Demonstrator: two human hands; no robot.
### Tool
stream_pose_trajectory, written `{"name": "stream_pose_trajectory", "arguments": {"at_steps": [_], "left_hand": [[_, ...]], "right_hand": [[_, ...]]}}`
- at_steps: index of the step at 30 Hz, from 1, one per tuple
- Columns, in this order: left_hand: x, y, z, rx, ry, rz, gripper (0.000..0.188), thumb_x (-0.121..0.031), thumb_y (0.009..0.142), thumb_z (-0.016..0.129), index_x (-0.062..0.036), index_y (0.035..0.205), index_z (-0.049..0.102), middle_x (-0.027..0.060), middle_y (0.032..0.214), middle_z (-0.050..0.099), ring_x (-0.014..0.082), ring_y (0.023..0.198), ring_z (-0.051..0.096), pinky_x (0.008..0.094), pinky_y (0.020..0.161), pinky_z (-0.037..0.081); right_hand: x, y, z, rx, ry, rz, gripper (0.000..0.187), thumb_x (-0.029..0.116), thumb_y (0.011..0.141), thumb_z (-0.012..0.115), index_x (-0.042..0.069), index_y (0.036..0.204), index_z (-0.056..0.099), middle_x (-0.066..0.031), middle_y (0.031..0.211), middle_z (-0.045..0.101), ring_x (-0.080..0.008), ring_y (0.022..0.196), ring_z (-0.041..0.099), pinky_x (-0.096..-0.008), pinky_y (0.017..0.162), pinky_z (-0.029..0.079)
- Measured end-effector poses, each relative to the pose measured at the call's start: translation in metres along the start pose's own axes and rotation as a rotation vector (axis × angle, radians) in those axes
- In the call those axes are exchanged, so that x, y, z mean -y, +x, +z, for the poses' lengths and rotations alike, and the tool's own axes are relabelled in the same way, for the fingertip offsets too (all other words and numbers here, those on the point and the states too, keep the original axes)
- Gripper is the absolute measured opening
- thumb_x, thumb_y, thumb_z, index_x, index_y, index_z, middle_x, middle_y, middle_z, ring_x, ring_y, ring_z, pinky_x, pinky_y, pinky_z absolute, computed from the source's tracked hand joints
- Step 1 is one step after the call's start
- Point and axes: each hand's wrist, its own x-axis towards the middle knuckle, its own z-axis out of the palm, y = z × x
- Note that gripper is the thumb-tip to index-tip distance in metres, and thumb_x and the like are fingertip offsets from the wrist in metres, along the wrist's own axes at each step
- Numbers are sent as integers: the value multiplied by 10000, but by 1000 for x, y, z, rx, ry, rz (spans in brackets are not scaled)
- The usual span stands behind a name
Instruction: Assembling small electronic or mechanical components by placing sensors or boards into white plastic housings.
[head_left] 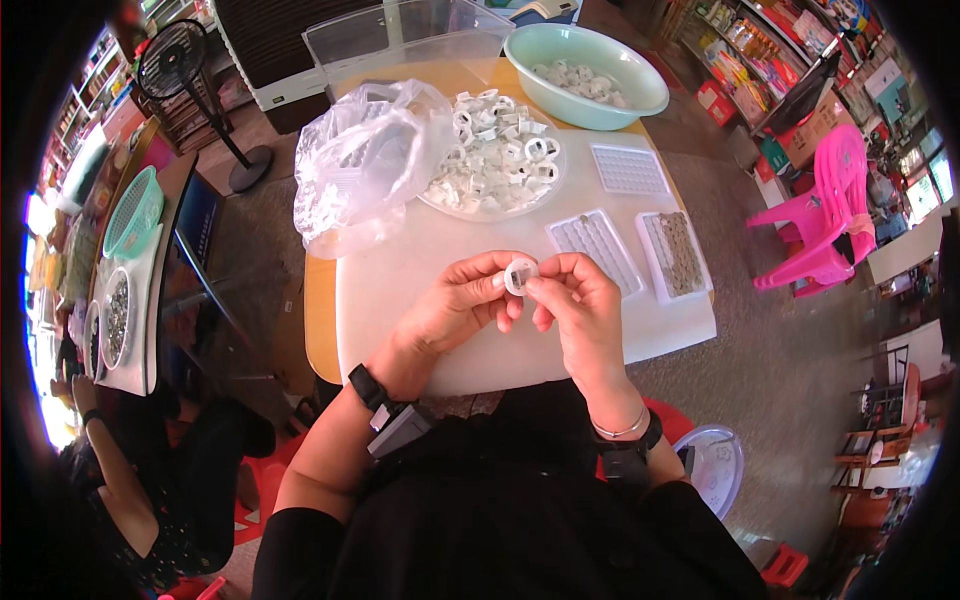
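Observation:
Above the near half of the white table mat, my left hand [450, 307] pinches a small round white plastic part [519, 277] between thumb and fingers. A dark spot shows in the middle of this part. My right hand [583, 305] is closed at its right edge, thumb and forefinger pressed together on it. Beyond my hands, a heap of similar white plastic parts [497, 160] lies on a round plate. Right of them sit a white tray of small pockets [597, 250] and a white tray filled with small grey-brown pieces [675, 255].
A crumpled clear plastic bag [365, 165] lies left of the heap. Another pocketed tray [630, 169] and a pale green basin [525, 75] with more white parts stand farther back. Left, a person sits by a second table with a green basket [133, 213]. Pink chairs [835, 205] stand at right.

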Motion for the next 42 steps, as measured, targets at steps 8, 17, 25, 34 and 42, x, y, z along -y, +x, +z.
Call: {"name": "stream_pose_trajectory", "arguments": {"at_steps": [8,17,25,34,42], "left_hand": [[-2,1,0,33,-87,-14,336,-170,945,513,17,1224,511,73,992,597,147,816,589,274,693,501],[-2,1,3,31,-71,-20,334,-179,946,513,15,1218,516,81,996,600,153,822,594,278,699,505],[2,-1,-8,-16,-62,44,321,-165,925,545,30,1180,534,88,956,614,162,801,601,272,685,513],[-1,5,-4,-102,-104,59,322,-196,943,500,58,1139,530,101,908,611,159,758,599,249,636,505],[0,5,-6,-94,-86,38,302,-184,946,495,51,1133,530,106,930,602,163,773,600,264,645,502]], "right_hand": [[1,-2,-1,3,-12,2,99,86,874,597,4,929,583,-16,741,593,-55,582,525,-197,520,430],[2,-2,-3,9,-17,35,73,71,866,589,10,907,587,-31,753,605,-66,584,522,-204,531,419],[2,1,-7,10,-128,103,69,96,848,617,33,876,616,-3,730,595,-61,581,516,-198,545,421],[-5,51,-100,-339,-946,-379,43,67,814,617,40,828,647,-106,760,622,-222,650,615,-324,593,478],[-31,103,-90,-105,-1223,-601,51,86,784,609,52,788,646,-112,775,586,-311,777,592,-410,675,477]]}}
